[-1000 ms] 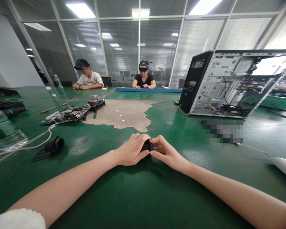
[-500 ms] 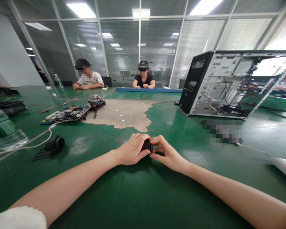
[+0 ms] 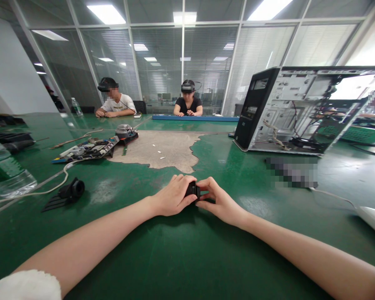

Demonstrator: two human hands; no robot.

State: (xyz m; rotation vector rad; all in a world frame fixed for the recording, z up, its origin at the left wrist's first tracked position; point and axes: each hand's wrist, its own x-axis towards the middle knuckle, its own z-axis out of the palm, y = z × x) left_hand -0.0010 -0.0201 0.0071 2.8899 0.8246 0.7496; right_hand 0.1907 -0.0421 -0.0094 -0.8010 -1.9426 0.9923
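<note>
A small black part, blocky and mostly covered by fingers, is held between my two hands just above or on the green table. My left hand wraps over its left side, thumb along the near edge. The fingertips and thumb of my right hand pinch its right side. What kind of part it is cannot be made out. To the left lies a black plastic piece with a round end and a slatted flap. Behind it rests a circuit board with a metal-topped fan-like piece beside it.
An opened computer case stands at the right. A water bottle and a white cable are at the left. Bare brown surface shows ahead of my hands. Two people sit at the far side, near a blue bar.
Hardly anything differs. The black part has turned or shifted very slightly between my fingers, and both hands keep their grip in the same place.
</note>
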